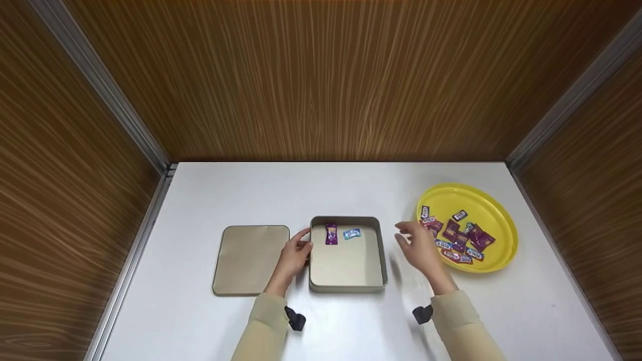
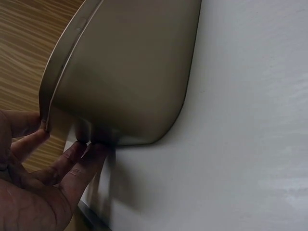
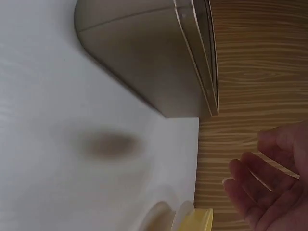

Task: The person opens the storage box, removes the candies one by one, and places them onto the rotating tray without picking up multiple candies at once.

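A square metal tin (image 1: 346, 260) sits in the middle of the white table. Inside, near its back wall, lie a purple-wrapped candy (image 1: 331, 234) and a light-blue wrapped candy (image 1: 352, 233). My left hand (image 1: 293, 258) touches the tin's left outer side with its fingertips; in the left wrist view the fingers (image 2: 79, 168) rest against the wall and rim. Between the tin and a yellow plate (image 1: 494, 205), my right hand (image 1: 419, 248) hovers with loosely bent fingers and nothing in them. Several wrapped candies (image 1: 459, 241) lie on the plate, some partly hidden behind the right hand.
A flat square metal lid (image 1: 251, 260) lies left of the tin, partly behind the left forearm. Wood-grain panels (image 1: 321, 80) stand at the back and both sides of the table (image 1: 346, 185).
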Demonstrator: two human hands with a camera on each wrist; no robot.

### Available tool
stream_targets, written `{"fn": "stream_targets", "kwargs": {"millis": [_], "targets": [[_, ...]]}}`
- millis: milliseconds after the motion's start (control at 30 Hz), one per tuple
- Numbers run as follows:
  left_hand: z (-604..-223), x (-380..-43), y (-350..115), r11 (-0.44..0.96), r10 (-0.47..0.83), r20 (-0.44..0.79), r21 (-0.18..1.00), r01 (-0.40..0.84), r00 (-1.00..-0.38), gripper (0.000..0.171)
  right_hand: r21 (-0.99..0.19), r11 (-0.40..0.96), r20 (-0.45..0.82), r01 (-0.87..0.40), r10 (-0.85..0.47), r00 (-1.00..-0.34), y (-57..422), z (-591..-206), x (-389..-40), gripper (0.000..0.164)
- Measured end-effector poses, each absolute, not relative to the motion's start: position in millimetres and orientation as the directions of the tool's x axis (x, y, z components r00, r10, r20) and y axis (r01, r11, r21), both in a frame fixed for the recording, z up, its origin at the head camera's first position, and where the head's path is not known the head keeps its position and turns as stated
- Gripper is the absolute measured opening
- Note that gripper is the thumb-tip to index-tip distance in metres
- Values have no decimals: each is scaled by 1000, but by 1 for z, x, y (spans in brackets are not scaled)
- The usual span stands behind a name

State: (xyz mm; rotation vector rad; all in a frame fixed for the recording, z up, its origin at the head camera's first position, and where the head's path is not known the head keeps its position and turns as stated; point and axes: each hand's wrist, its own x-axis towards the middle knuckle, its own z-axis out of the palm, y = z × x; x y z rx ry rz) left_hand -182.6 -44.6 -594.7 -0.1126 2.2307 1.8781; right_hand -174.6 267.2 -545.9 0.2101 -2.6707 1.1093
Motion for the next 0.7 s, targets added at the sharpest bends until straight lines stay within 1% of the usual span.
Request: {"fn": "stream_targets", "kwargs": {"millis": [133, 300, 433, 567, 700], "targets": [[-594, -182, -45, 190, 78, -219, 961, -201, -973, 46, -637, 731, 251, -246, -105, -962, 250, -546, -170, 22], [-594, -181, -46, 211, 66, -224, 956, -206, -972, 46, -615, 750, 146, -243, -194, -970, 228, -547, -165, 24], [-595, -181, -45, 216, 62, -219, 955, -201, -974, 45, -603, 741, 105, -294, -292, -951, 215, -552, -163, 24], [-594, -181, -45, 217, 61, -214, 956, -196, -975, 45, -568, 735, 86, -370, -393, -915, 204, -558, -161, 25], [-595, -182, -45, 222, 65, -204, 957, -185, -977, 45, -505, 757, 43, -415, -458, -888, 195, -563, -161, 33]]}}
